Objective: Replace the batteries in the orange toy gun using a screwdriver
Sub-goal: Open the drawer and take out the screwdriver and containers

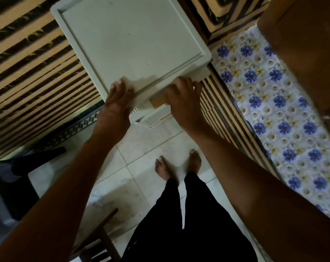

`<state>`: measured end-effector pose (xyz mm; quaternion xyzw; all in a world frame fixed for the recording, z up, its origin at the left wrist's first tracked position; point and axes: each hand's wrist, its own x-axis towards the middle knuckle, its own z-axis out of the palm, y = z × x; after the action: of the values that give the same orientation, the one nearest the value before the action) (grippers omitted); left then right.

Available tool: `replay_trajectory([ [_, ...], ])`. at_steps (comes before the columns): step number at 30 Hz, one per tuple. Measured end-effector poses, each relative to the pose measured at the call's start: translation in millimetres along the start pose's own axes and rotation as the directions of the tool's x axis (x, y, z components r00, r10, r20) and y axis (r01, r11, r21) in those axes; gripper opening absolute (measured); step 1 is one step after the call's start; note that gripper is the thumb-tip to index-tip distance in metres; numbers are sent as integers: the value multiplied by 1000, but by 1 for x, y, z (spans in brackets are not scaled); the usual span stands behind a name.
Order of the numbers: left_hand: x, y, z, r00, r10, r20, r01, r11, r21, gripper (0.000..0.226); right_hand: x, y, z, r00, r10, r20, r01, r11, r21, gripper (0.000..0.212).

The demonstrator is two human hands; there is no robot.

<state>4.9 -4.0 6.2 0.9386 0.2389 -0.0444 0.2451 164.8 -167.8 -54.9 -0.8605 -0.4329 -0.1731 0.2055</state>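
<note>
While the person stands barefoot on the floor, both hands are at the near edge of a white plastic table.

Table: white plastic table (130,40), square top with a raised rim, seen from above, filling the 12 o'clock part of the view; a slatted white part shows under its near corner.
Left hand: left hand (116,103) at about 11 o'clock from the feet, fingers fairly straight and laid over the table's near rim, touching the top; thumb side hidden below the edge.
Right hand: right hand (181,97) just at 3 o'clock of the left one, fingers curled over the table's near corner, gripping the edge.
Toy gun: not visible anywhere in view; nor is a screwdriver.
Feet: 2 bare feet (177,167) on pale floor tiles (141,148) at 6 o'clock of the table; black trousers below.
Striped fabric: tan and black striped fabric (28,72) at 9 o'clock of the table.
Floral cloth: blue and white floral cloth (273,110) at 3 o'clock.
Box: brown cardboard box (302,44) at 2 o'clock.
Chair: dark wooden chair part (101,241) at 7 o'clock.
</note>
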Motion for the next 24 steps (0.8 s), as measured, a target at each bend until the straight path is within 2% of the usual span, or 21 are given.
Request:
replay_trajectory([
  [4,-10,18,4,989,-31,-142,25,999,-45,48,-23,6,-8,981,183,70,-188,979,73,29],
  [7,-29,43,16,966,-63,-251,40,995,-96,37,-40,9,-15,936,327,133,-346,924,163,27],
  [9,-42,55,30,951,-48,-306,14,993,-113,32,-51,16,-11,884,397,247,-446,874,193,28],
  [12,-54,63,59,947,-24,-320,-10,995,-103,29,-58,27,6,747,483,457,-632,730,261,32],
  [15,-52,66,87,971,-96,-220,51,978,-202,31,-50,37,24,568,539,622,-797,547,255,38],
  [20,-12,44,132,947,-272,-168,223,938,-264,35,-29,53,59,403,610,682,-910,342,233,48],
  [21,-1,38,138,927,-331,-178,278,923,-267,36,-24,55,67,362,631,686,-931,272,242,47],
  [22,5,36,146,908,-403,-118,355,887,-294,37,-18,56,77,289,654,699,-955,144,260,51],
  [24,23,27,156,861,-501,-88,452,832,-320,39,-13,66,102,156,712,685,-952,-76,295,74],
])
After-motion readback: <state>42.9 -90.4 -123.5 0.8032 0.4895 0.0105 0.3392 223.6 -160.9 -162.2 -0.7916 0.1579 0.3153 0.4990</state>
